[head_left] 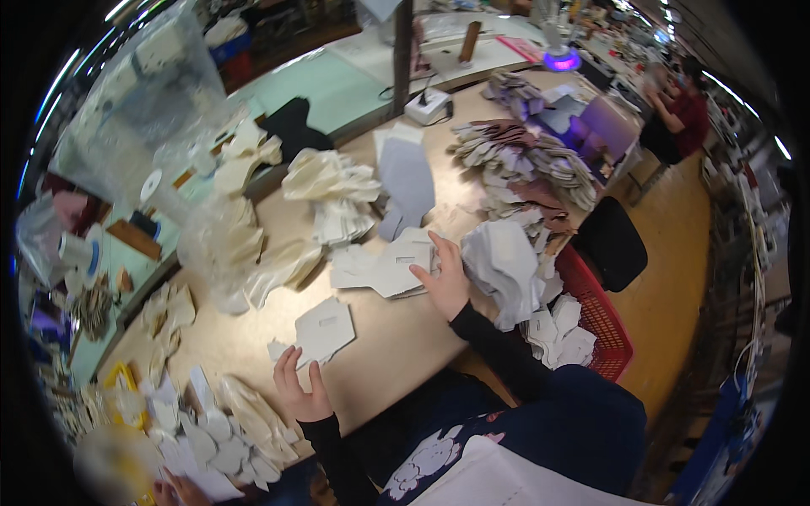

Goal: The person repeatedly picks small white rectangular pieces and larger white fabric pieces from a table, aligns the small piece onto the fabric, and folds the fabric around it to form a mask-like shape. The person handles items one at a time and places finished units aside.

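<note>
My left hand [304, 390], fingers apart, is at the near edge of a white cut piece [325, 327] with a small dark printed mark. The fingertips are close to that piece; whether they touch it I cannot tell. To the right and farther off, a stack of similar white cut pieces [396, 266] lies on the table. Over its right edge is my right hand [447, 282], thumb and forefinger spread on or just above the top piece. Neither hand visibly grips anything.
Piles of cream pieces [333, 190], a grey sheet [407, 181] and brown-grey bundles [523, 156] cover the far side of the table [388, 325]. A red basket [612, 329] with white pieces stands at right. Another person's hand [181, 489] is at lower left.
</note>
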`<state>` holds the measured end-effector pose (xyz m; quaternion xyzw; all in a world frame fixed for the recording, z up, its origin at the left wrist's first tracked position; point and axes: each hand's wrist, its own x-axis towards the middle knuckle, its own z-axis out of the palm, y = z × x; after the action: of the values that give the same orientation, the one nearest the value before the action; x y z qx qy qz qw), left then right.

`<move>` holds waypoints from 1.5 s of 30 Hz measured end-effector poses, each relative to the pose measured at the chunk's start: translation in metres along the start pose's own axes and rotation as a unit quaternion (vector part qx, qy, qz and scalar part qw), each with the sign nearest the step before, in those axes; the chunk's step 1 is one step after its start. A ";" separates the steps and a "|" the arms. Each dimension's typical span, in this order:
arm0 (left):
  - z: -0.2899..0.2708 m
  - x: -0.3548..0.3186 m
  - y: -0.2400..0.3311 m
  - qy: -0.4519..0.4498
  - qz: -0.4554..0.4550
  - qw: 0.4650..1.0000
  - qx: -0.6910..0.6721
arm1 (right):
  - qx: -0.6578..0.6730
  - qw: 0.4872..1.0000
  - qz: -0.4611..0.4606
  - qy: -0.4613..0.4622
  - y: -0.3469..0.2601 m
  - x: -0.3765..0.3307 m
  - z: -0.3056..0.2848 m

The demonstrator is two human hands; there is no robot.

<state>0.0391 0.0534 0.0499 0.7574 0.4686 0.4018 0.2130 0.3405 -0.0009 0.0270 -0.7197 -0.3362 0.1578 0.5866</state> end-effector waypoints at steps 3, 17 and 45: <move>0.027 0.011 -0.027 -0.098 -0.031 0.995 0.009 | -0.216 0.960 -0.158 0.083 0.013 -0.021 0.009; 0.054 0.013 -0.052 -0.050 -0.004 0.997 0.062 | -0.079 0.944 -0.252 -0.197 0.029 -0.041 0.031; 0.038 -0.080 -0.021 -0.248 -0.028 0.932 0.263 | -0.265 0.822 -0.373 -0.338 0.018 -0.134 0.050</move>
<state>0.0399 -0.0050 -0.0197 0.8486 0.5105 0.0577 0.1267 0.2176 -0.0552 -0.0256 -0.5684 -0.7853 0.0654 0.2366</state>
